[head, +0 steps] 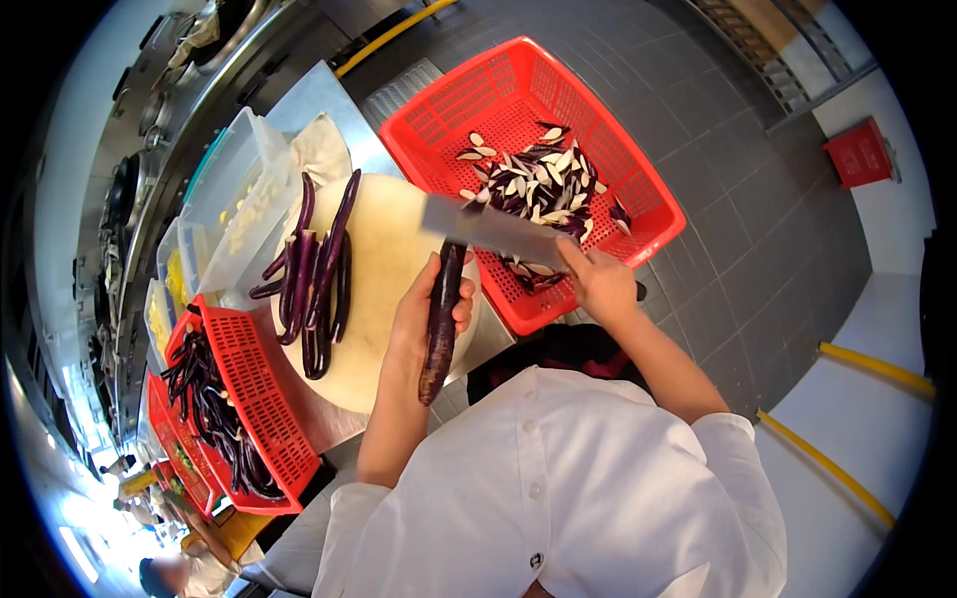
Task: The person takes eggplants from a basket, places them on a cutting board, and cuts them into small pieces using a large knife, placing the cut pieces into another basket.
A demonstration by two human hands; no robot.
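Observation:
A long purple eggplant lies in my left hand, its cut end pointing away from me. My right hand grips a cleaver, whose slightly blurred blade crosses over that end; whether it touches cannot be told. Beyond the blade, cut eggplant pieces with pale flesh are heaped in a red plastic basket. To the left of my left hand, several whole eggplants rest on a round cutting board.
Clear plastic containers and a beige cloth stand along the metal table. Another red basket of whole eggplants is at the left. A person is at the lower left. A red box sits by the far wall.

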